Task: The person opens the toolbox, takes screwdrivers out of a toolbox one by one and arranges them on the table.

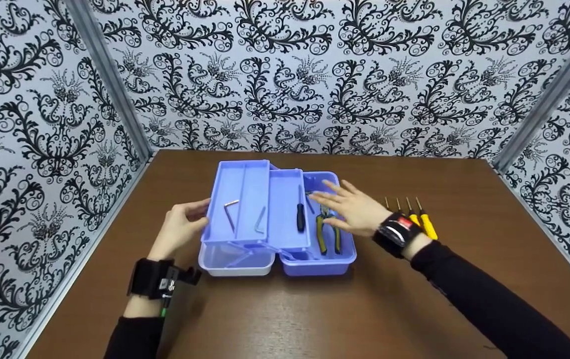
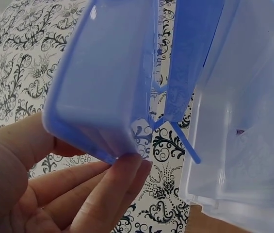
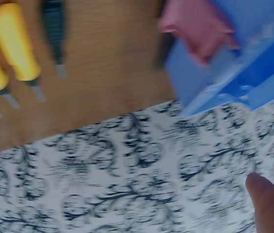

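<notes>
A blue plastic toolbox [image 1: 315,264] stands open on the brown table, its fold-out trays swung to the left. My left hand [image 1: 185,224] grips the left end of the upper tray [image 1: 240,199], thumb on its side and fingers [image 2: 107,189] under its rim [image 2: 103,73]. Two hex keys [image 1: 231,207] lie in that tray, and a black screwdriver [image 1: 300,218] in the tray beside it. My right hand [image 1: 347,204] hovers open, fingers spread, over the box's right compartment, just above yellow-and-black pliers [image 1: 327,234]. It holds nothing.
Several yellow-handled screwdrivers [image 1: 417,217] [image 3: 13,41] lie on the table right of the box, behind my right wrist. A clear lower part [image 1: 235,259] [image 2: 243,121] sits under the trays. Patterned walls enclose the table on three sides.
</notes>
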Demonstrator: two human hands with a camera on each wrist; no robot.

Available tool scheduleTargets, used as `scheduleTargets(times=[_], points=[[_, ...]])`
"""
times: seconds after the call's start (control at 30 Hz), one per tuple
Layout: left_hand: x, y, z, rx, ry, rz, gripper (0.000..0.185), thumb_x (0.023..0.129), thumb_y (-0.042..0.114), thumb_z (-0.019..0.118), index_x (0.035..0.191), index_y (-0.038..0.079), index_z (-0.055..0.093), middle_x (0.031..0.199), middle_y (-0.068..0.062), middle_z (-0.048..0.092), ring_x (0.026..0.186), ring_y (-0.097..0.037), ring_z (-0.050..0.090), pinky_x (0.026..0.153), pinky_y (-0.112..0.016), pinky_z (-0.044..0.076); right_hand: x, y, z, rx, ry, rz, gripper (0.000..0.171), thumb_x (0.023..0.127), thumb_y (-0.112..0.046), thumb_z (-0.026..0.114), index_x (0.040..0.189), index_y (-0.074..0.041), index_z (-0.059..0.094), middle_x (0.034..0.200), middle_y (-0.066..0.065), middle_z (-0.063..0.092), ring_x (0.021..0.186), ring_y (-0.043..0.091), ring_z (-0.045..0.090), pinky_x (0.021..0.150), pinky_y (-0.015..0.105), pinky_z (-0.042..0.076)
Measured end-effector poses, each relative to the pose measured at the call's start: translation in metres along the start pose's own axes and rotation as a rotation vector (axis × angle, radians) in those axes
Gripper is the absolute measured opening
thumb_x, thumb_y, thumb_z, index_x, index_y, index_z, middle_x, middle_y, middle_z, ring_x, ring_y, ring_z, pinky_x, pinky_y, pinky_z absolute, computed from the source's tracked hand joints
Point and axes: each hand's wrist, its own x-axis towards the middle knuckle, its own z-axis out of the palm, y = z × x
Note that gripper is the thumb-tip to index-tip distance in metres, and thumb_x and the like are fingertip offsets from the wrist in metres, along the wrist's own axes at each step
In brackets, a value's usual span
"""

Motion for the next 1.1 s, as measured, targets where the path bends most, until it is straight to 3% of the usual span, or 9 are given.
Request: scheduleTargets(times=[0.33,0.57,0.67,0.73,0.87,0.93,1.1], points=[[0.006,0.002,-0.001,0.001,-0.024,0.006,0.049,0.087,0.0,0.06,0.135,-0.002,0.057,0.124,-0.022,0.067,0.109,-0.033,0.068,0.089,-0.032,0.058,0.04,-0.039,-0.004,-0.053,-0.071,-0.107,0.059,0.101,-0.045,0.046,0.151,-0.015,0.04,0.152,0.01,0.046,0.149,0.032,0.028,0.121,0.057,0.021],[0.003,0.002,-0.002,0.011,-0.031,-0.009,0.047,0.089,0.001,0.059,0.136,0.0,0.058,0.126,-0.021,0.066,0.115,-0.03,0.065,0.089,-0.027,0.054,0.054,-0.047,0.0,-0.102,-0.102,-0.166,0.044,0.101,-0.039,0.051,0.128,-0.007,0.064,0.136,0.012,0.063,0.142,0.034,0.042,0.115,0.058,0.033],[0.002,0.003,-0.002,0.006,-0.028,-0.011,0.046,0.089,0.001,0.059,0.135,-0.001,0.058,0.127,-0.022,0.066,0.115,-0.031,0.064,0.091,-0.03,0.055,0.058,-0.049,0.002,-0.156,-0.09,-0.181,0.035,0.097,-0.037,0.057,0.111,-0.007,0.07,0.12,0.012,0.071,0.129,0.032,0.056,0.109,0.053,0.043],[0.002,0.002,-0.003,0.004,-0.027,-0.011,0.047,0.089,0.001,0.06,0.135,-0.001,0.058,0.127,-0.021,0.066,0.116,-0.031,0.064,0.092,-0.032,0.055,0.061,-0.05,0.003,-0.173,-0.084,-0.173,0.03,0.093,-0.034,0.064,0.102,-0.007,0.071,0.106,0.012,0.074,0.112,0.03,0.066,0.1,0.047,0.05],[0.002,0.001,-0.003,0.005,-0.03,-0.016,0.046,0.089,0.001,0.06,0.135,-0.001,0.058,0.127,-0.021,0.066,0.117,-0.031,0.064,0.095,-0.035,0.055,0.065,-0.055,0.003,-0.137,-0.072,-0.125,0.02,0.081,-0.023,0.075,0.088,-0.005,0.068,0.083,0.01,0.071,0.078,0.026,0.068,0.075,0.041,0.057],[0.002,0.001,-0.003,0.006,-0.031,-0.016,0.047,0.089,0.001,0.059,0.136,-0.001,0.057,0.127,-0.021,0.066,0.117,-0.032,0.064,0.096,-0.037,0.054,0.067,-0.058,0.002,-0.119,-0.069,-0.092,0.018,0.077,-0.018,0.077,0.084,-0.005,0.067,0.079,0.01,0.07,0.073,0.027,0.067,0.068,0.042,0.057],[0.003,-0.002,-0.002,0.004,-0.033,-0.021,0.047,0.089,0.001,0.059,0.136,-0.001,0.057,0.127,-0.022,0.065,0.117,-0.032,0.064,0.096,-0.037,0.054,0.07,-0.065,0.0,-0.15,-0.08,-0.049,0.015,0.076,-0.013,0.078,0.082,-0.004,0.068,0.08,0.012,0.072,0.074,0.03,0.069,0.068,0.042,0.058]])
